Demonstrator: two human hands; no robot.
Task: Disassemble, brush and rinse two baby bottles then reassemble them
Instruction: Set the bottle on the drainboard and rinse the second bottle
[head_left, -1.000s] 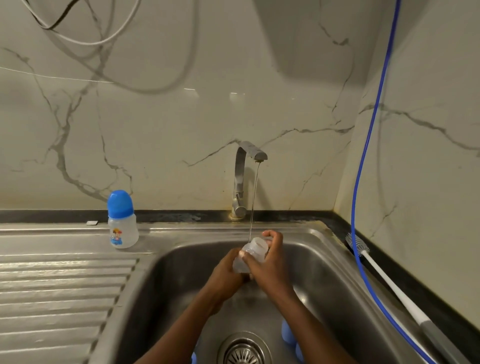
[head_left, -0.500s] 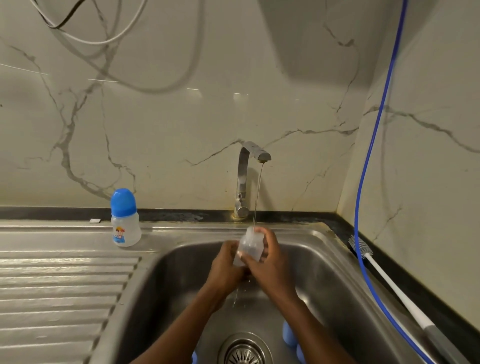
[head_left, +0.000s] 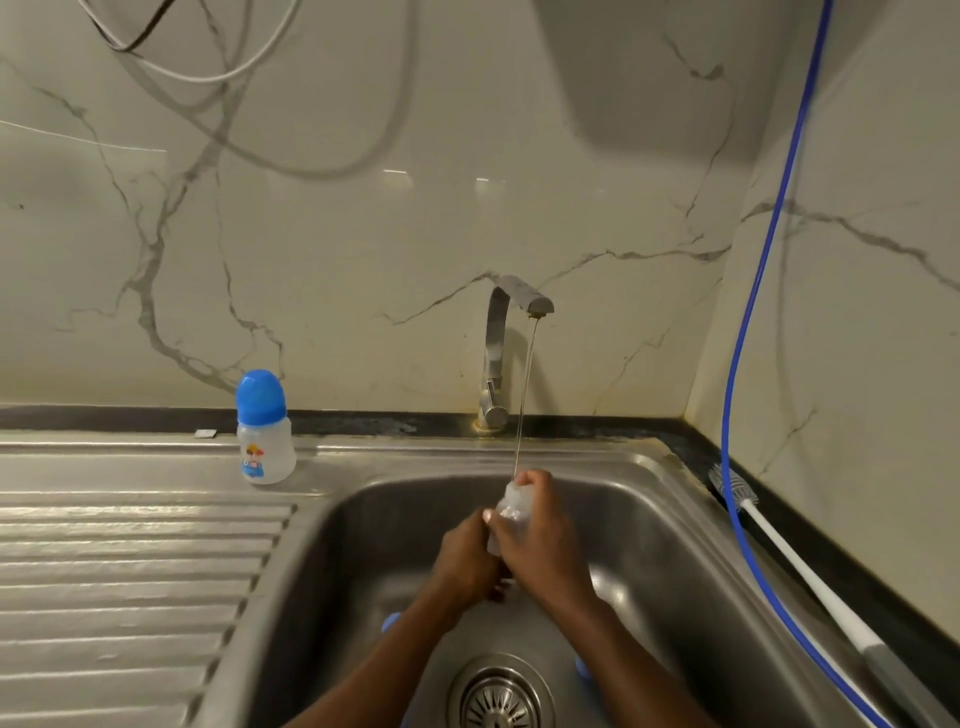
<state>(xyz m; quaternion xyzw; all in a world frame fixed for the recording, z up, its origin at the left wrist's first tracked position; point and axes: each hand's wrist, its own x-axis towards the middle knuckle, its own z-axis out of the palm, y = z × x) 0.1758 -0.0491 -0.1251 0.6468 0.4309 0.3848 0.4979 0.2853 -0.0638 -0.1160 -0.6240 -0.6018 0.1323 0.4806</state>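
Left hand (head_left: 467, 564) and right hand (head_left: 540, 540) both wrap the clear bottle (head_left: 514, 506), judged light, rigid and wet-slippery: hold mid-body, mouth above the grip.

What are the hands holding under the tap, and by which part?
A clear bottle: the right hand wraps its upper body, the left hand grips its lower end.

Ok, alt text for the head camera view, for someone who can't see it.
A left hand and right hand hold a clear baby bottle under a thin stream from the tap, over a steel sink. A blue-capped bottle stands on the draining board at left; a long brush lies on the counter at right.
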